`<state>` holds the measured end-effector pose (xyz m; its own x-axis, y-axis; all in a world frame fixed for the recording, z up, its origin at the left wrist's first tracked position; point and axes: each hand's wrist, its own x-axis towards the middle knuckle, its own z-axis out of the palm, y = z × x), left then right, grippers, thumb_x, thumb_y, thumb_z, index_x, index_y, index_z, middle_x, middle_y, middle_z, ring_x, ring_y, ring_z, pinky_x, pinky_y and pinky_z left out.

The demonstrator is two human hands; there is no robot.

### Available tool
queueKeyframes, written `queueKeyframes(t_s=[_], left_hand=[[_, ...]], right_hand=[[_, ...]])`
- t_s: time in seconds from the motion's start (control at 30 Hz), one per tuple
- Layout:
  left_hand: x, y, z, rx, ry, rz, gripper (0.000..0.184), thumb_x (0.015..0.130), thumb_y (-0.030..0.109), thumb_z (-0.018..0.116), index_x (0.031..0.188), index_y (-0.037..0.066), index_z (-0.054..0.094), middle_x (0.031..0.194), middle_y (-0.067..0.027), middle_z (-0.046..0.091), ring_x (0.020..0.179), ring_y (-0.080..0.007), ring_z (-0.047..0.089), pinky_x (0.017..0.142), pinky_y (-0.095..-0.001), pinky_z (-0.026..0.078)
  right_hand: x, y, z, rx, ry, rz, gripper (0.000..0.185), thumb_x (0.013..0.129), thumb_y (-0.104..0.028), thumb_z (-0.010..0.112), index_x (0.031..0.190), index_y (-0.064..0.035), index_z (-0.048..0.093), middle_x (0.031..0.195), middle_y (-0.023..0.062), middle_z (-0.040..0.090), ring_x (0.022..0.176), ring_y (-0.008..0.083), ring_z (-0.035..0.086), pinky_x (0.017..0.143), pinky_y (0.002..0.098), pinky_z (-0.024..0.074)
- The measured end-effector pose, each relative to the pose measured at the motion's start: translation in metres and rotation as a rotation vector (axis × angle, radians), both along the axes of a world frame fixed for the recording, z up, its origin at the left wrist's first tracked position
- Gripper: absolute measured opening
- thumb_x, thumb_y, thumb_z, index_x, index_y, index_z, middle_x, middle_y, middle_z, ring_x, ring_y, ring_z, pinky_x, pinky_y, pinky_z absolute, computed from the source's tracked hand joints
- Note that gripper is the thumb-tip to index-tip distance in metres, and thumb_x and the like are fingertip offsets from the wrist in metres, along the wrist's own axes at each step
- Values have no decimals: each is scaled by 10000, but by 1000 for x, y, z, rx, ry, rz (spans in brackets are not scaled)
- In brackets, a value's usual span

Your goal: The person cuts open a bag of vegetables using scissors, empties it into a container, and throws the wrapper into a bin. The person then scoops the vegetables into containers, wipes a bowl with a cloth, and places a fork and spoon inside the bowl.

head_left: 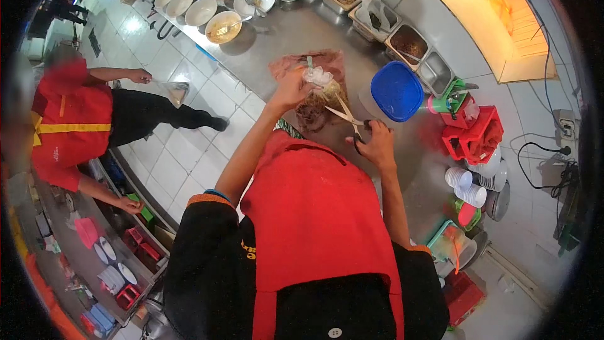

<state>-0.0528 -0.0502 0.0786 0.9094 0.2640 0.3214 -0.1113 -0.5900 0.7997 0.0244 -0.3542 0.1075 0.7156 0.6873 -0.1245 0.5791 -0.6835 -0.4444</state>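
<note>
My left hand (292,92) is closed on the bunched top of a clear plastic bag (329,96) with brownish-yellow contents. In my right hand (377,145) are scissors (345,115), their blades parted and pointing at the bag. Whether the blades touch the plastic, I cannot tell. Beneath the bag lies a reddish cloth (329,59) on the steel counter (277,47). Just right of the scissors stands a tub with a blue lid (396,91).
Several bowls (201,11) stand at the counter's far left. Metal food pans (408,44) line the wall. Red baskets (472,137) and stacked white cups (469,189) are at the right. A co-worker in a red shirt (66,107) stands left, holding a utensil.
</note>
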Motion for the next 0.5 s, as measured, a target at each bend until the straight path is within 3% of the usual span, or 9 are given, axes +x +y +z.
queueKeyframes(t_s=[0.07, 0.23, 0.33, 0.5], left_hand=[[4, -2, 10, 8, -21, -33, 266, 804, 95, 696, 1060, 34, 660, 1017, -149, 653, 970, -337, 613, 854, -396, 467], [17, -6, 10, 18, 21, -124, 291, 797, 121, 724, 1067, 43, 650, 999, -155, 630, 973, -354, 594, 878, -424, 453], [20, -14, 17, 74, -52, -108, 224, 750, 53, 686, 963, 25, 625, 908, -169, 622, 904, -374, 551, 800, -453, 442], [20, -20, 32, 53, -89, -168, 200, 737, 28, 665, 932, 17, 621, 887, -168, 615, 914, -367, 537, 815, -449, 432]], right_hand=[[5, 15, 1, -18, -40, 0, 533, 685, -454, 805, 972, -34, 644, 992, 110, 631, 1003, 294, 589, 895, 442, 389], [16, 43, -5, 161, -92, 1, 416, 674, -334, 762, 921, -16, 656, 923, 138, 645, 888, 321, 617, 784, 424, 446], [23, 51, 2, 151, -105, 36, 371, 640, -306, 740, 863, -16, 675, 853, 159, 651, 830, 336, 629, 761, 430, 466], [31, 52, 17, 11, -141, 111, 339, 611, -312, 716, 759, -9, 685, 760, 191, 652, 757, 357, 645, 729, 451, 491]])
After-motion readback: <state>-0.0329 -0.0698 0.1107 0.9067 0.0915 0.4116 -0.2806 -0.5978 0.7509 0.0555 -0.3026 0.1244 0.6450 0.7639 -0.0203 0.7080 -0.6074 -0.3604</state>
